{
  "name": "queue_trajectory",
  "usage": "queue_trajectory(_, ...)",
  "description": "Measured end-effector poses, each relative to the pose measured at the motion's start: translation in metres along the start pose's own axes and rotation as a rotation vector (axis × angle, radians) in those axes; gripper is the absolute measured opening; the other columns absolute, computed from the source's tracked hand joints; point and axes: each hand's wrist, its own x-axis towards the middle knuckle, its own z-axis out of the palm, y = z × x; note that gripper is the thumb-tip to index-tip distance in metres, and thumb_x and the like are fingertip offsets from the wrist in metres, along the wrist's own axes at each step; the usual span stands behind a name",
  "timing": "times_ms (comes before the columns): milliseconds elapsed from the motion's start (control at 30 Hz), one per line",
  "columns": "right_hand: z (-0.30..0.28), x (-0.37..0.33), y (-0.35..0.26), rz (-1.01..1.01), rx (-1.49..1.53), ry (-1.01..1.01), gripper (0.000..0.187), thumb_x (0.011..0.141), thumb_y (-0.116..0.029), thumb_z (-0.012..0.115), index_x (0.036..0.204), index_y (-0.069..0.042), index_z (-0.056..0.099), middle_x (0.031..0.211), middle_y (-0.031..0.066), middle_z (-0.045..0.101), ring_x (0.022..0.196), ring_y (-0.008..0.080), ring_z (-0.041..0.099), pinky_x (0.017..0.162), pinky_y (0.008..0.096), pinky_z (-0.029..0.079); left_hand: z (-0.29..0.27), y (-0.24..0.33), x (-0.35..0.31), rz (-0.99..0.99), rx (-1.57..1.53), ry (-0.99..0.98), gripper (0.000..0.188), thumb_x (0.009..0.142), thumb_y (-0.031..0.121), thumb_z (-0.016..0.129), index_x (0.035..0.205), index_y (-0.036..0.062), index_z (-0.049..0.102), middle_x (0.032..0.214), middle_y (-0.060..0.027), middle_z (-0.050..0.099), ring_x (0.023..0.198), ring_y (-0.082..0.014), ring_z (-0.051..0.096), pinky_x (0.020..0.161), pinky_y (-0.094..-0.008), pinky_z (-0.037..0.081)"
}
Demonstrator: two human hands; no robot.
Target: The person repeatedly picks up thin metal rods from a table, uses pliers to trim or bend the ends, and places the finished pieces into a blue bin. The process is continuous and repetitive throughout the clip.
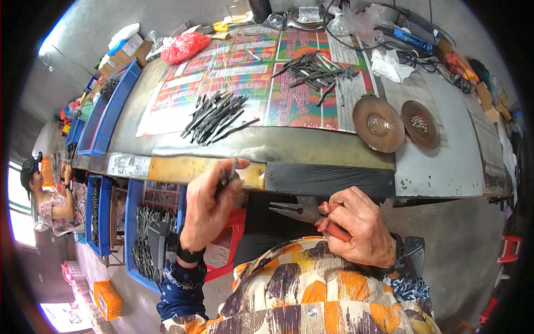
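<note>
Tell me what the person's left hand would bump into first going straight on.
Probably the pile of thin black sticks lying ahead of the left hand; depth is unclear, so if the hand sits lower, the scuffed yellow front-edge strip could come first.

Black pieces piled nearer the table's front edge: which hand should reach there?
Likely the left hand: it is closer to that pile, though holding something dark; the right hand grips red-handled pliers.
</note>
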Motion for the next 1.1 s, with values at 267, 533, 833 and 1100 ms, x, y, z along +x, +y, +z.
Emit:
queue_trajectory(267,-0.003,-0.003,0.001,-0.003,-0.085,0.032,0.020,0.069,-0.008,0.074,0.083,-0.002,0.062,0.094,0.0124,0.055,0.082,0.0283,0.058,0.072,0.0403,0.048,0.003,-0.036,0.047,0.094,0.079,0.067,0.005,0.096,-0.001,0.057,0.100,-0.0007,0.054,0.084,-0.0168,0.061,0.069,-0.0330,0.058,0.062,-0.0370,0.046)
queue_trajectory(533,-0.008,-0.002,0.010,-0.013,-0.123,0.085,0.018,0.070,-0.009,0.074,0.080,-0.002,0.061,0.093,0.0119,0.055,0.079,0.0268,0.057,0.068,0.0402,0.048,0.011,-0.049,0.079,0.274,0.304,0.083,0.011,0.088,-0.003,0.064,0.097,0.0001,0.058,0.081,-0.0166,0.056,0.069,-0.0347,0.055,0.061,-0.0385,0.045)
queue_trajectory(833,-0.004,0.002,0.019,-0.011,-0.089,0.132,0.020,0.061,-0.005,0.074,0.074,-0.002,0.060,0.090,0.0117,0.056,0.073,0.0274,0.056,0.064,0.0391,0.047,0.019,-0.062,0.094,0.237,0.580,0.042,0.023,0.081,0.001,0.068,0.102,0.0080,0.064,0.094,-0.0127,0.061,0.079,-0.0379,0.065,0.066,-0.0464,0.052)
queue_trajectory(1100,-0.003,-0.003,0.025,-0.006,-0.099,0.049,0.020,0.073,-0.017,0.075,0.081,-0.004,0.063,0.097,0.0113,0.057,0.082,0.0272,0.056,0.068,0.0401,0.044,0.024,-0.073,0.102,0.216,0.624,0.048,0.017,0.077,-0.001,0.069,0.091,0.0035,0.061,0.090,-0.0158,0.060,0.080,-0.0400,0.063,0.066,-0.0470,0.051)
